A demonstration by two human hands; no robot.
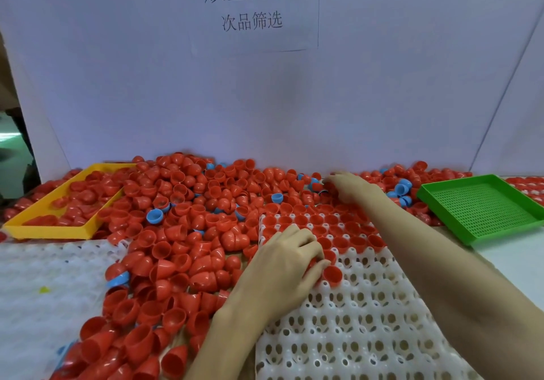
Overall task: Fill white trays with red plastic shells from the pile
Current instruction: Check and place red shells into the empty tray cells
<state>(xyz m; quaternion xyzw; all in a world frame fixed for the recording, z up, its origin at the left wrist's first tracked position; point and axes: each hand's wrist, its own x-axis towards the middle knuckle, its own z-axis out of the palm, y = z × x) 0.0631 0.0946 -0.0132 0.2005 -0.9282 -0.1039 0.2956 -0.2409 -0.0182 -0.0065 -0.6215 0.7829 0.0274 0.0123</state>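
A big pile of red plastic shells (182, 203) covers the table's middle and left. In front of me lies a white tray (368, 326) full of round holes; its far rows hold red shells, open side up. My left hand (285, 264) rests on the tray's left part, fingers curled round a red shell (316, 261) next to a seated shell (332, 275). My right hand (350, 186) reaches past the tray's far edge into the pile, fingers curled down among the shells; whether it holds one is hidden.
A yellow tray (50, 229) with red shells sits at the far left. An empty green mesh tray (482, 208) stands at the right. Several blue shells (154, 216) are mixed into the pile. Another white tray (38, 276) lies at the near left. A white wall with a paper sign stands behind.
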